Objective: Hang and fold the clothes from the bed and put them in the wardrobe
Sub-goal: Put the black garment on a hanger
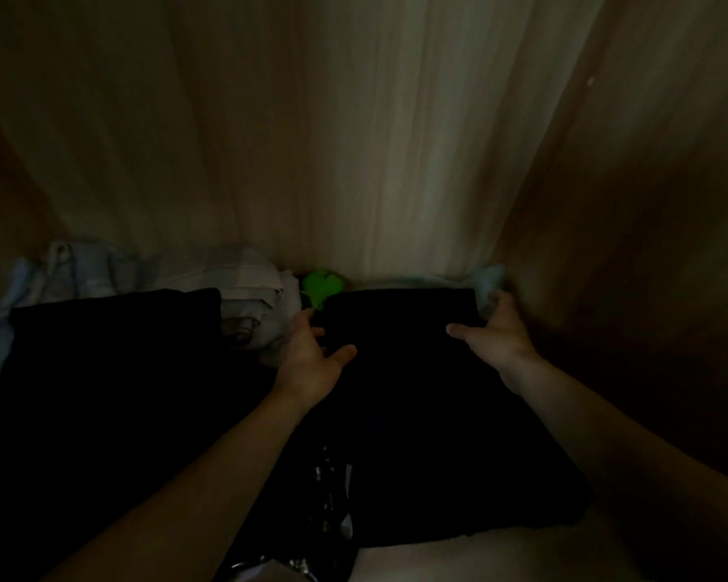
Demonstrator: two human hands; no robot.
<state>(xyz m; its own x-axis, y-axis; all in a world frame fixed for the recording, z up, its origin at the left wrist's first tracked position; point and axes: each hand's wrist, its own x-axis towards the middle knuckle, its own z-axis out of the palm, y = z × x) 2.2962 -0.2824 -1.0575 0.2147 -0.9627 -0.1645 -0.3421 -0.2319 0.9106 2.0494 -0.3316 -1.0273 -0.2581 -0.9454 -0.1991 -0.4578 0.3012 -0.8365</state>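
A folded black garment (417,405) is being set inside the wardrobe (354,140), beside another dark pile (114,338) and in front of pale folded clothes (165,270) and something green (322,287). Part of the folding seems done; the bed cannot be seen, so what is left cannot be judged. The garment is gripped at its sides by the left hand (312,363) and right hand (499,333), thumbs on top, fingers (307,319) half spread down the edges.
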